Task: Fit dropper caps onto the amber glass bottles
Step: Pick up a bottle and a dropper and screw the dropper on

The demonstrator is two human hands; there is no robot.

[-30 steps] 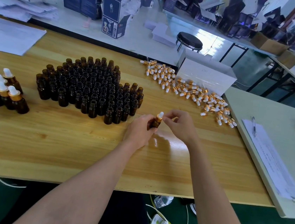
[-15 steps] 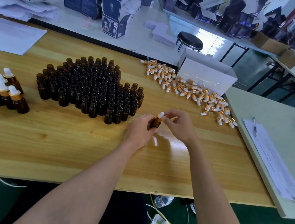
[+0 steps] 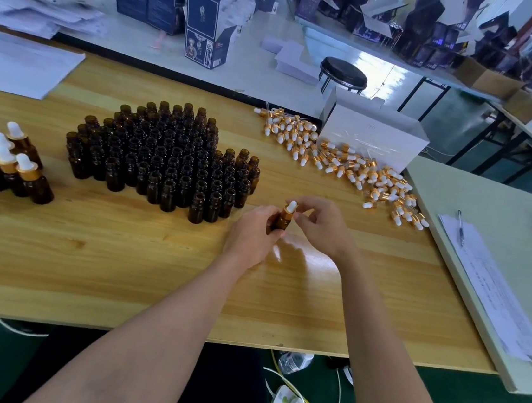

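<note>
Head view: the left hand (image 3: 254, 230) grips a small amber glass bottle (image 3: 279, 221) between both hands, while the right hand (image 3: 318, 224) pinches its white-bulbed, gold-collared dropper cap (image 3: 289, 208). Light, smooth, breakable glass, probably: hold the body, turn the collar. The pale wooden surface (image 3: 118, 267) carries uncapped bottles (image 3: 163, 160) left of the hands; boxes (image 3: 204, 28) crowd the room beyond.

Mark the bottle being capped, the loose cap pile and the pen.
bottle being capped (image 3: 279, 222), head view, amber body below the collar.
loose cap pile (image 3: 337, 160), head view, middle of the heap.
pen (image 3: 460, 228), head view, mid-barrel.
</note>
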